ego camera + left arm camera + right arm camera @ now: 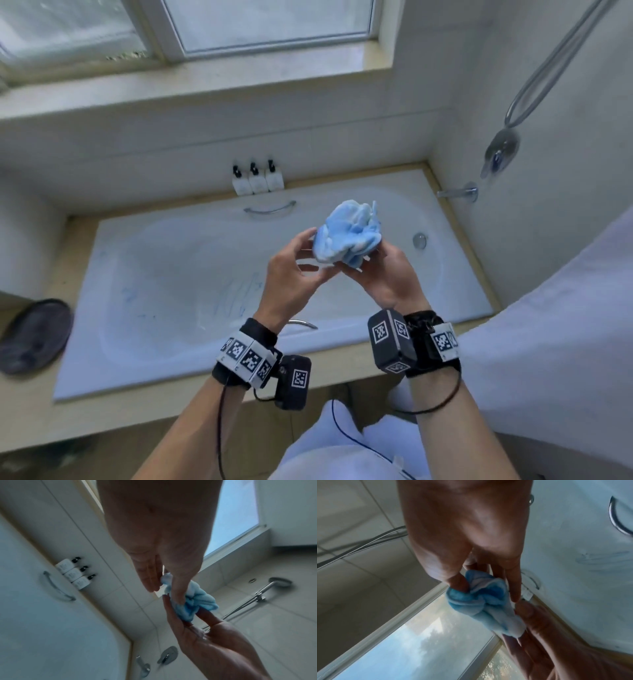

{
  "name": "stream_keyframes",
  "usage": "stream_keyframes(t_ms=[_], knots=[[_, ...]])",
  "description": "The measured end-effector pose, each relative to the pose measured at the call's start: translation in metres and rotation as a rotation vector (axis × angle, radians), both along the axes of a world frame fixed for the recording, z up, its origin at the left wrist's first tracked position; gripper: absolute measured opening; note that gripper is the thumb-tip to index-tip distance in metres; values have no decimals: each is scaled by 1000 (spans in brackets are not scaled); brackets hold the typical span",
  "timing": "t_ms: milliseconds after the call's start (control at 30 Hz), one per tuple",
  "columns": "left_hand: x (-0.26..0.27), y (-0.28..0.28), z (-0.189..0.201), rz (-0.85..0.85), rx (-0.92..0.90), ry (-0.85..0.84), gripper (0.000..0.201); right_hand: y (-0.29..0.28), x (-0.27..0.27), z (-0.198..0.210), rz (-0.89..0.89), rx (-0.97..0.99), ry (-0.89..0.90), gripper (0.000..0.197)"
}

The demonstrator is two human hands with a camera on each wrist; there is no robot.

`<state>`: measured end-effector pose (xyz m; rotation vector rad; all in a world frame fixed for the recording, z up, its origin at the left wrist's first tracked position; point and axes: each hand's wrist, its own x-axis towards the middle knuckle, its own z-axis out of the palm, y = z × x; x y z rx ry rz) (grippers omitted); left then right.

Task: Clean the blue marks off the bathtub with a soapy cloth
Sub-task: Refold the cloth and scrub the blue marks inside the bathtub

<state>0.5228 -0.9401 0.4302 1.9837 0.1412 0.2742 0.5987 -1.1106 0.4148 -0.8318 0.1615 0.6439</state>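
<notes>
Above the white bathtub point(394, 181) both hands hold a bunched light-blue cloth point(346, 233) with white foam on it. My left hand point(298, 260) pinches the cloth's left end between thumb and nearly straight fingers point(149, 581). My right hand point(383, 274) grips it from the right and below, thumb pressed into the folds point(458, 585). Both wrist views show the cloth point(197, 601) point(479, 601) between the two hands. Blue scribbled marks point(236, 294) lie on the tub floor below the hands, with fainter marks point(128, 294) farther left.
Three white pump bottles point(257, 180) stand on the far rim behind a chrome grab handle point(270, 209). A spout point(459, 192), mixer valve point(501, 150) and shower hose point(548, 68) are on the right wall. A dark round object point(34, 335) lies left; white fabric point(548, 342) hangs right.
</notes>
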Motion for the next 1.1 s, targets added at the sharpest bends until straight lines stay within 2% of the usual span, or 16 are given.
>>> stream_keyframes(t_ms=[133, 267, 367, 467, 533, 633, 700, 833, 933, 1033, 1100], knots=[[-39, 5, 42, 119, -36, -84, 52, 11, -27, 36, -5, -171, -179, 40], [-82, 13, 62, 160, -8, -61, 41, 26, -78, 51, -75, -186, -311, 32], [-118, 23, 65, 148, 30, -19, 42, 36, -123, 48, -26, -221, -391, 40], [-151, 35, 64, 179, 65, -34, 55, 51, -163, 50, 66, -256, -427, 46], [-166, 47, 64, 220, 25, -79, 60, 62, -180, 57, 51, -276, -482, 52], [-173, 71, 64, 244, -127, -112, 43, 87, -186, 66, 13, -336, -531, 75], [-173, 95, 61, 228, -172, -124, 35, 108, -185, 70, 3, -377, -506, 70], [-170, 166, 60, 233, -200, -139, 36, 181, -186, 72, 42, -448, -495, 33], [-172, 241, 63, 257, -195, -147, 29, 250, -191, 66, 112, -432, -498, 33], [-178, 307, 67, 202, -70, -102, 22, 312, -199, 60, 191, -393, -467, 35], [-177, 343, 66, 180, -24, -41, 21, 344, -202, 60, 235, -362, -398, 30]])
